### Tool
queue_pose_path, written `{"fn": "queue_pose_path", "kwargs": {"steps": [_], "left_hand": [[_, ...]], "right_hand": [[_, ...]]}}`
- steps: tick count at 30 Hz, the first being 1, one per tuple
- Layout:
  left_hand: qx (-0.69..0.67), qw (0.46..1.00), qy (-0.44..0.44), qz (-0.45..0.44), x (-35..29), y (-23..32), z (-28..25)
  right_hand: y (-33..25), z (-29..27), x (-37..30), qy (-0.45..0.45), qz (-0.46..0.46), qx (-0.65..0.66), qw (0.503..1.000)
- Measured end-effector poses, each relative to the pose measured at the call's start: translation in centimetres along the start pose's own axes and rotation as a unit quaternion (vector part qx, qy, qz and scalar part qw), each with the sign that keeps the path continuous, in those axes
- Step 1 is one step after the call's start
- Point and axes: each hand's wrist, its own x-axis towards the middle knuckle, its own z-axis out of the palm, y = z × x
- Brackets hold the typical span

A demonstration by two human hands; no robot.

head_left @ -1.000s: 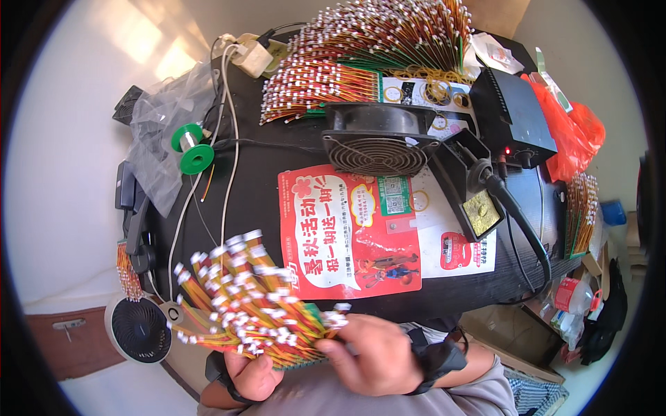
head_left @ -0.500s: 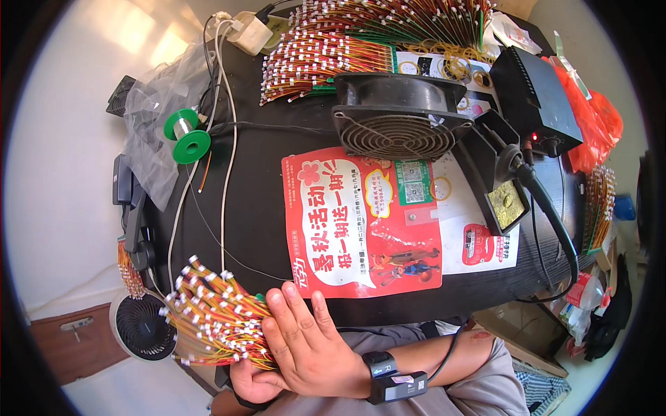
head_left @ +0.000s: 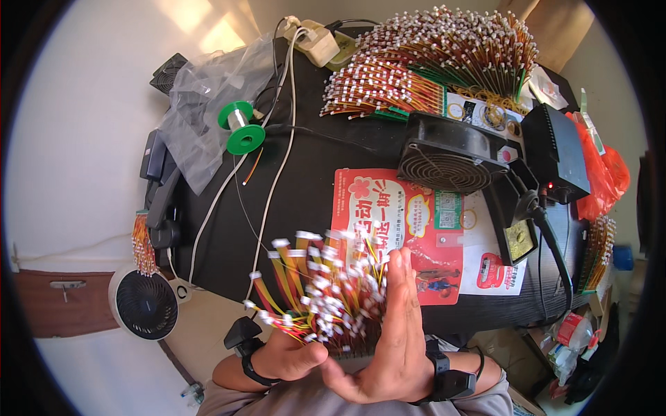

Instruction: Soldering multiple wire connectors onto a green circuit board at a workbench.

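The left hand (head_left: 288,357) grips a fanned bundle of red-and-yellow, white-tipped wire leads (head_left: 322,288), now raised at six o'clock over the black tabletop (head_left: 333,149), while the flat, open right hand (head_left: 395,340) has turned edge-on against it, squaring the ends.

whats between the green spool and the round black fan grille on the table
In the head view, mostly bare black table top separates the green spool from the black fan grille; a white cable and a thin dark wire cross that stretch.
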Motion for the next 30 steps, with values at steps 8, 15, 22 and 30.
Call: {"fn": "queue_pose_path", "kwargs": {"steps": [8,15,22,30], "left_hand": [[0.038,0.996,-0.084,0.009,2.0,0.0,1.2],[-0.019,0.989,-0.118,-0.086,1.6,-0.3,1.5],[0.043,0.998,-0.012,-0.035,3.5,-0.1,3.3],[0.173,0.981,0.035,0.082,3.3,-0.7,4.0]], "right_hand": [[0.6,-2.2,0.4,0.011,0.144,0.095,0.985],[3.3,-1.2,-0.1,0.091,-0.098,0.110,0.985],[3.4,-2.2,-3.0,0.092,0.124,0.246,0.957],[2.0,-2.3,-2.3,0.015,0.256,0.206,0.944]]}}
